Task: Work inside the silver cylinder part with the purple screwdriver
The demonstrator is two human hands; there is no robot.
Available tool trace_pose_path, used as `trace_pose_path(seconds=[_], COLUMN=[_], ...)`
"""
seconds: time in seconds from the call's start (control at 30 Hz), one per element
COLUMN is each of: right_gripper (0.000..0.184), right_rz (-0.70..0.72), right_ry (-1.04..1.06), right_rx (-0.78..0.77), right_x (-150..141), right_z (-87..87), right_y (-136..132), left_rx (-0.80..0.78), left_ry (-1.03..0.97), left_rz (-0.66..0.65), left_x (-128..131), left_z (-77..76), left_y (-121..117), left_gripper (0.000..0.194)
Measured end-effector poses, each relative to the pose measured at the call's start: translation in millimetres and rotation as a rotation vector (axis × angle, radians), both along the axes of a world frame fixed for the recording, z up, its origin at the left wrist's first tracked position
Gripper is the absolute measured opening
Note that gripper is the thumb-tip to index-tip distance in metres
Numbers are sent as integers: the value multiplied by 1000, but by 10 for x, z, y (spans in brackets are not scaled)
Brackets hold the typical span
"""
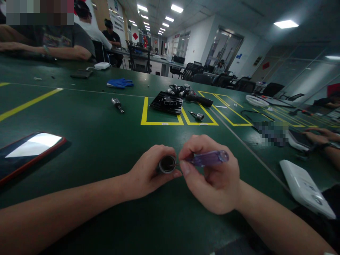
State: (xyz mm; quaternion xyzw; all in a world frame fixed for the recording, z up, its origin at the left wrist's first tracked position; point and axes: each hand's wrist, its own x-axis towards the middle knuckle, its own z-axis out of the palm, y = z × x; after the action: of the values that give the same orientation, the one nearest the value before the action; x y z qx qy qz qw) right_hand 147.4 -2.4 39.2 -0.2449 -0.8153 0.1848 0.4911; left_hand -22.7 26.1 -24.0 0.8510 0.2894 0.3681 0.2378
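My left hand (148, 173) is wrapped round a small metal cylinder (167, 164) whose open end faces me. My right hand (212, 180) pinches a screwdriver with a clear purple handle (209, 158), and its thin tip reaches into the cylinder's mouth. Both hands hover just above the green table (101, 141) near its front middle. Further back, a similar metal part (117, 104) lies alone. Another small one (198, 115) sits inside a yellow-taped square, beside a black tray (167, 103) and a cluster of cylinders (179, 90).
A red-cased phone (29, 148) lies at the left and a white device (305, 187) at the right. A blue glove (120, 83) lies further back. Other people's arms rest on the table at far left (47, 51) and right (324, 141).
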Motion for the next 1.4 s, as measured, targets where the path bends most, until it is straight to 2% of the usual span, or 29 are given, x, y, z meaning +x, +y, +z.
trace_pose_path(seconds=[0.17,0.33,0.47,0.63,0.77,0.83,0.9,1.13,1.3,1.4], right_gripper=[4,18,26,24,20,18,17,12,9,9], right_rz=[-40,-91,-137,-158,-142,-152,-178,-145,-113,-105], right_ry=[-198,-302,-255,-214,-171,-155,-117,167,178,108], right_rx=[34,61,127,181,141,122,109,-70,-61,32], right_x=[-87,-212,-260,-256,-212,-178,-142,-71,-64,-57], right_z=[142,224,215,209,193,164,120,-19,-41,-28], right_y=[112,227,248,206,179,171,162,121,106,107], left_rx=[15,27,3,-27,-23,-28,-27,-37,-44,-31], left_ry=[31,-14,2,-41,-67,-26,-22,46,40,34], left_rz=[-14,-55,-43,-21,13,-62,-55,27,24,-6], left_x=[-12,-2,11,28,36,29,18,4,6,0], left_z=[-47,0,0,-70,-31,-10,-12,-22,-5,-24], left_y=[34,26,23,18,13,18,24,23,21,25], left_gripper=[21,22,27,28,32,37,34,32,28,28])
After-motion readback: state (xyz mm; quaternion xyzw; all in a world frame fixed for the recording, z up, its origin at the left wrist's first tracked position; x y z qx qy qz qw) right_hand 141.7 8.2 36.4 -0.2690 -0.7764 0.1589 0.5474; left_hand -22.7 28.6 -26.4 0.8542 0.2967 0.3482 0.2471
